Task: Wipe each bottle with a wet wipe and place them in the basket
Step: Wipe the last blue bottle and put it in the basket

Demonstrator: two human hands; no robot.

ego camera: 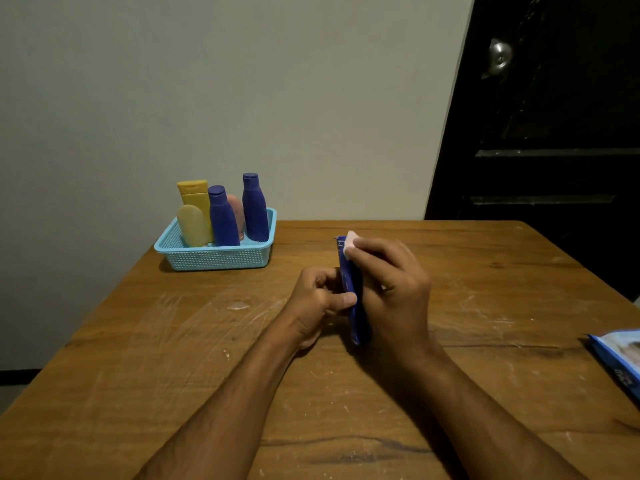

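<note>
I am wiping what looks like the last piece, a dark blue tube (353, 292), holding it just above the counter (485, 341) between my two hands. My left hand (320, 299) is pinching the tube's lower half, thumb pressed on its near face, fingers curled behind. My right hand (391, 289) is wrapping the tube from the other side, and its grip is pinching a folded wet wipe (351, 244) against the tube's top end. The blue basket (214, 259) is sitting at the far left of the counter, well apart from my hands, already carrying two purple bottles (255, 209), two yellow ones and a pinkish one behind. A wipes packet (618, 358) is lying at the right edge. Next, I judge, I am going to need to draw the wipe down the tube's length, then carry it over into the free right end of the basket.
</note>
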